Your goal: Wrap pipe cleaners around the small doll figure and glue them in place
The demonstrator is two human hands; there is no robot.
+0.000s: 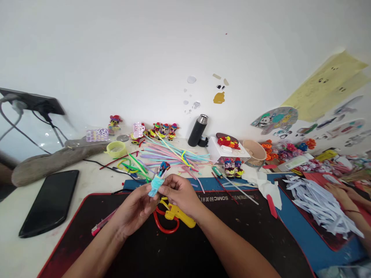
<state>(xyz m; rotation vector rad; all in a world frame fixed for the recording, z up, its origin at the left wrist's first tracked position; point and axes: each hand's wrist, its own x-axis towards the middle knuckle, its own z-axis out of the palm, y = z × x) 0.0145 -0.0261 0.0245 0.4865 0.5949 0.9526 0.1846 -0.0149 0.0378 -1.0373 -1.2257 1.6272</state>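
A small figure [157,183] with a light blue fuzzy body and a dark, multicoloured top is held tilted between both hands. My left hand [133,210] pinches its lower left side. Fingers of my right hand [181,193] are bent against its right side. Below my right hand, a yellow glue gun [181,216] and red-handled scissors [166,231] lie on the black mat [162,255]. Behind the hands is a loose pile of pastel fuzzy stems [171,154].
A black phone [50,202] lies at left. Behind stand a black flask [198,130], finished figures [164,131], a white box [228,152] and a beige bowl [255,151]. At right, another person's hands [340,195] are beside white paper strips [321,204].
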